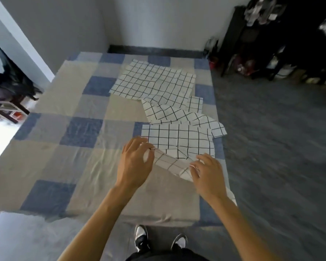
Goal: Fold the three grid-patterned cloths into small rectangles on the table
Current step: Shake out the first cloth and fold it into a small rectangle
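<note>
So there are three grid-patterned cloths here, all white with thin black lines, all on the right half of the table, which has a blue-and-beige checked cover over it. Taking the person's edge as 6 o'clock:

- The far cloth sits around 1 o'clock, spread open and a bit rippled. Its long axis runs roughly 9-to-3, dipping slightly toward the right.
- The middle cloth is at about 3 o'clock, rumpled into a strip that slants from 10 toward 4. Its far end is tucked under the far cloth and its right corner reaches the table's right edge.
- The near cloth is around 4 to 5 o'clock, long axis straight 9-to-3, overlapping the middle cloth's near edge.

Two hands are in view, both on the near cloth. The left hand has its fingers curled, with thumb and forefinger pinching the near-left corner. The right hand pinches the near edge further right, its other fingers loosely bent. Between them that edge is lifted off the table and turned up, showing the paler underside with fainter lines.

Two black-and-white shoes poke out at 6 o'clock. A dark shelf full of clutter stands off past 2 o'clock; it's too blurry to make out anything on it.
</note>
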`<state>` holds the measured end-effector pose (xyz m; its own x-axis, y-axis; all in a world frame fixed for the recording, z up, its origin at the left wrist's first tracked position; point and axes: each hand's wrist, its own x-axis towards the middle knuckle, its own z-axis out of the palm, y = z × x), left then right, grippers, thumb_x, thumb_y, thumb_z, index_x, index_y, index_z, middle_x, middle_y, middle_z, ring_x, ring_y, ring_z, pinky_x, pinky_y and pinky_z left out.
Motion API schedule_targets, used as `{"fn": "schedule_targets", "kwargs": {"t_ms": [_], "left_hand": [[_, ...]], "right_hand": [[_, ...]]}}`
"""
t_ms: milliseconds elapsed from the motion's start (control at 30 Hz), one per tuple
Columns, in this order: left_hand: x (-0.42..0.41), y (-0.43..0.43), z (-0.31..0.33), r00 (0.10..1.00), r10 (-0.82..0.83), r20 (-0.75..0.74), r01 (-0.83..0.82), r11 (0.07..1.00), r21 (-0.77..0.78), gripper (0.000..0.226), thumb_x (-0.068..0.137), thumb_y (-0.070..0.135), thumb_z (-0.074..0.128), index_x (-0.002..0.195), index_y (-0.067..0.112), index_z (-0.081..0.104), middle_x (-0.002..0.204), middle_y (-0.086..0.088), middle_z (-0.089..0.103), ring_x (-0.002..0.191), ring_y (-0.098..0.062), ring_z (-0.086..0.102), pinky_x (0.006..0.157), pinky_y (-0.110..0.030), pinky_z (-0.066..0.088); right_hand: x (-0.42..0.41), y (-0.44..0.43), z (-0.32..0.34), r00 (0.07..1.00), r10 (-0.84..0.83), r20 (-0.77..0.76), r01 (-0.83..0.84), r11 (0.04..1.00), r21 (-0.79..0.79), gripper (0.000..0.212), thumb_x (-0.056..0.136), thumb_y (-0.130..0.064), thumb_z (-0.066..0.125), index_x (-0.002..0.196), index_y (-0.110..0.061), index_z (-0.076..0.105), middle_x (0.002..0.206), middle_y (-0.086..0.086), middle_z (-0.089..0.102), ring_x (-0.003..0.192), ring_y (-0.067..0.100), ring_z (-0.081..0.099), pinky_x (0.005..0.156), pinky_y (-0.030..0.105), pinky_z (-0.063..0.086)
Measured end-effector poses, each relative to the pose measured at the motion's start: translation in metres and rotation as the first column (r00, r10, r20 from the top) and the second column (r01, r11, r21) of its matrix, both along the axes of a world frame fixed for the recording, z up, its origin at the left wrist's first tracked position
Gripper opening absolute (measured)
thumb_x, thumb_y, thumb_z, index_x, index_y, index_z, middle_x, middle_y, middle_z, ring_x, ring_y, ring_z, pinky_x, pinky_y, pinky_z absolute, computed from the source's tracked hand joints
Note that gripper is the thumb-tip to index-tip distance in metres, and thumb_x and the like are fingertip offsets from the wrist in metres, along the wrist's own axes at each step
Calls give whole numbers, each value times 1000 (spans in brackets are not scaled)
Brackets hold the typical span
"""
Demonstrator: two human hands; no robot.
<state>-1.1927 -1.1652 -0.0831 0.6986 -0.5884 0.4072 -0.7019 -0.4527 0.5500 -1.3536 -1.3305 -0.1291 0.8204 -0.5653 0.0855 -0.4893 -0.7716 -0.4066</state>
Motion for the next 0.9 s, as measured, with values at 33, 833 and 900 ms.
{"fn": "schedule_targets", "kwargs": {"t_ms": [33, 833, 900], "left_hand": [[9, 0, 11, 1000, 16, 20, -16, 1000, -5, 6, 82, 9, 68, 87, 10, 69, 97, -3, 63, 92, -20, 57, 83, -32, 44], [164, 57, 220, 854, 363, 373, -272, 922, -276, 34, 95, 31, 44, 97, 6, 67, 108, -13, 64, 99, -32, 58, 91, -42, 43], [169, 64, 234, 828, 391, 402, -284, 910, -301, 31, 91, 28, 47, 96, 5, 67, 108, -14, 64, 100, -33, 59, 90, -42, 44]], "right_hand": [[8, -4, 11, 1000, 0, 30, 1, 999, -33, 10, 88, -22, 66, 96, -19, 72, 115, 3, 65, 119, 28, 53, 104, 45, 38], [165, -38, 256, 878, 84, 471, 146, 889, -433, 9, 88, -19, 65, 94, -17, 72, 109, 5, 66, 118, 28, 54, 109, 53, 26], [176, -35, 270, 862, 97, 498, 162, 878, -450, 8, 86, -21, 68, 90, -16, 73, 105, 5, 67, 114, 30, 56, 107, 52, 28]]}}
